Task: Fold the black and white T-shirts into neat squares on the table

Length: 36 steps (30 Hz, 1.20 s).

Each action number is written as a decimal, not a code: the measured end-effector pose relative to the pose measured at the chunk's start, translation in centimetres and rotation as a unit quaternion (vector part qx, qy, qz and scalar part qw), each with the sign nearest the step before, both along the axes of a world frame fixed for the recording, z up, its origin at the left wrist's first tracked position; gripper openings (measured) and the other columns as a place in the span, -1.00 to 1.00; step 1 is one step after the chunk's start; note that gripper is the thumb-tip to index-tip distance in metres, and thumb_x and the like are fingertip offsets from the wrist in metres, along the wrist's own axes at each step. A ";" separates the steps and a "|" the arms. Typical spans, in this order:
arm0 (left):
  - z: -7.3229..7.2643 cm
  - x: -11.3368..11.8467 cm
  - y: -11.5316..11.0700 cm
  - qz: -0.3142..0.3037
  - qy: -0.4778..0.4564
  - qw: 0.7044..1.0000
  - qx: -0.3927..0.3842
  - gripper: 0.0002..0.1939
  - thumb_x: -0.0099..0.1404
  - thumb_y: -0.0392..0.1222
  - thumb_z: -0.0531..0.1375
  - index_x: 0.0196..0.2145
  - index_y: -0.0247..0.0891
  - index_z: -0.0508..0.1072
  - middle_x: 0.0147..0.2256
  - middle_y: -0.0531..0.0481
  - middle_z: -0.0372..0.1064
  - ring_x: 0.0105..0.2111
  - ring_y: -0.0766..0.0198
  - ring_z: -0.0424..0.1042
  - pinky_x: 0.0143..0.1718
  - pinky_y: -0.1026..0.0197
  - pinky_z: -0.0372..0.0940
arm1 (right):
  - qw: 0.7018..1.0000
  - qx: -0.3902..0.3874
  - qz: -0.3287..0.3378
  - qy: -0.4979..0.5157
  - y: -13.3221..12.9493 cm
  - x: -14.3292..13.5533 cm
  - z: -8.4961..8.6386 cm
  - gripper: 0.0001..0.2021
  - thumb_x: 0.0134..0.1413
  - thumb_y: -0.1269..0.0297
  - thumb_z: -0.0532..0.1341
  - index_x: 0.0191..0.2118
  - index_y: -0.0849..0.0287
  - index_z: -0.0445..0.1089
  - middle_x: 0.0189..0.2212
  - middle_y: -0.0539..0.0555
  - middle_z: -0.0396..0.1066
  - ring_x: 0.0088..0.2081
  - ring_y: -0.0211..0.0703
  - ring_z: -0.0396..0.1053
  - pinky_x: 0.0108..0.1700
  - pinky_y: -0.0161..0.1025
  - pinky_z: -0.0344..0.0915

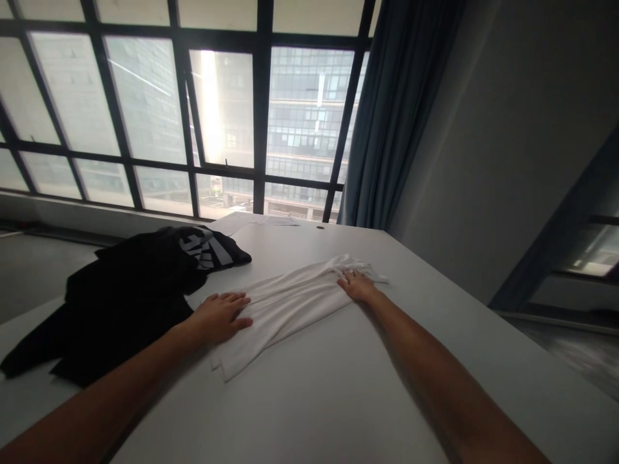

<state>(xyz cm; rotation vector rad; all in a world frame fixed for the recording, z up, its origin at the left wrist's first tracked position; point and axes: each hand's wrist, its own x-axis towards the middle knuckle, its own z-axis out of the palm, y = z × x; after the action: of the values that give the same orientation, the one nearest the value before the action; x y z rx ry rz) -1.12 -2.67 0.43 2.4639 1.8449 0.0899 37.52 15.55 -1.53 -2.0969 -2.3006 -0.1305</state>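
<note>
A white cloth [294, 301], long and wrinkled, lies aslant on the white table [309, 399]. My left hand [221, 316] rests on its left end, palm down with the fingers spread. On the bunched right end lies my right hand [356, 285], also palm down, its fingers apart and partly over the folds. Neither hand is closed on the cloth. Just left of my left hand is a black garment [130, 290] with a grey print, lying in a loose heap.
White sheets of paper [275, 220] lie at the table's far edge, near a small dark round spot [320, 227]. Beyond stand a black-framed window [261, 109] and a blue curtain [396, 116]. The table's right edge runs diagonally toward the lower right.
</note>
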 end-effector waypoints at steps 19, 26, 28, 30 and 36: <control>1.1 6.2 -3.3 -0.188 -0.157 0.970 0.005 -0.62 0.40 -0.01 0.00 0.01 -0.18 0.46 0.06 -0.12 0.43 0.07 0.09 0.36 0.06 0.12 0.26 | 0.996 -0.044 0.072 -0.015 -2.8 -1.2 1.5 -0.44 0.32 -0.07 -0.09 0.31 0.03 0.14 0.34 0.22 0.02 0.33 0.23 -0.08 0.25 0.23 -0.16; 2.0 10.0 -3.7 -0.304 -0.203 0.931 -0.026 -0.63 0.42 0.00 0.01 -0.07 -0.16 0.53 -0.11 -0.07 0.53 -0.12 0.17 0.47 -0.03 0.18 0.31 | 0.999 -0.009 0.051 -0.008 -9.5 -0.9 2.1 -0.55 0.32 0.07 -0.04 0.22 0.03 0.26 0.20 0.24 0.24 0.11 0.09 0.30 0.11 0.00 0.16; 1.6 9.9 -2.8 -0.294 -0.202 0.934 0.006 -0.61 0.43 0.02 -0.01 -0.07 -0.17 0.54 -0.06 -0.09 0.51 -0.06 0.15 0.43 0.03 0.14 0.28 | 0.996 -0.033 0.077 0.009 -11.9 -0.7 1.8 -0.51 0.30 -0.03 -0.05 0.24 -0.02 0.23 0.24 0.19 0.20 0.13 0.07 0.28 0.09 -0.01 0.18; 1.1 9.5 -2.0 -0.284 -0.185 0.940 0.027 -0.59 0.42 0.04 -0.02 -0.09 -0.19 0.54 0.01 -0.11 0.47 0.01 0.12 0.39 0.09 0.09 0.24 | 0.996 -0.030 0.086 0.010 -14.1 -0.1 1.5 -0.50 0.31 -0.05 -0.08 0.25 -0.02 0.22 0.25 0.19 0.18 0.17 0.08 0.23 0.13 0.03 0.13; 0.9 10.1 -3.4 -0.310 -0.107 0.944 0.025 -0.56 0.33 0.13 0.11 -0.02 -0.19 0.51 0.05 -0.17 0.40 0.03 0.02 0.36 0.08 0.03 0.23 | 0.998 0.021 0.054 -0.031 -18.0 2.5 1.8 -0.58 0.34 0.09 -0.05 0.17 0.07 0.31 0.19 0.26 0.26 0.17 0.12 0.22 0.18 0.12 0.02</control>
<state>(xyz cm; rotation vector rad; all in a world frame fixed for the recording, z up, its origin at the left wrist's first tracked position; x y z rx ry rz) 8.95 -6.07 1.33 2.8031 0.9363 0.3556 40.06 -2.46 0.24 -1.9721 -2.4163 -0.2413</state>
